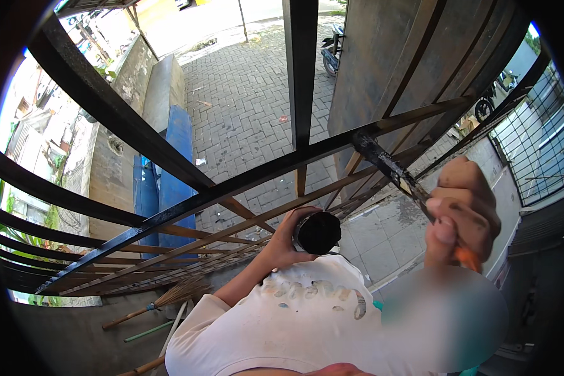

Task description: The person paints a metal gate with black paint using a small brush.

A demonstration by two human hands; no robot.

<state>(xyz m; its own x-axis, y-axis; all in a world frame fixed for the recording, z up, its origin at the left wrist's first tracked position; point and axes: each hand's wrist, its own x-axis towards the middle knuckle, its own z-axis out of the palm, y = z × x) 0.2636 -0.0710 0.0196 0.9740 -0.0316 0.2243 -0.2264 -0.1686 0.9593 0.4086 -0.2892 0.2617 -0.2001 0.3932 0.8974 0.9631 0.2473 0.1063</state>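
My left hand (287, 241) is wrapped around the side of a small can (318, 233), whose top shows black paint. It is held in front of my white shirt. The fingers of my right hand (462, 210) are closed around a paintbrush (391, 168) with an orange handle end and a black-smeared middle. The dark brush head touches a flat metal crossbar (250, 170) of a gate, right of the upright bar. Much of the crossbar looks black and glossy; toward its right end it turns brownish.
Long black bars (125, 113) fan out on the left. Behind the gate lie brick paving (250, 94), a blue sheet-like object (177, 156) by a low wall, and a parked motorcycle (332, 53). A broom (163, 299) and several sticks rest at lower left. Wire mesh (539, 138) stands right.
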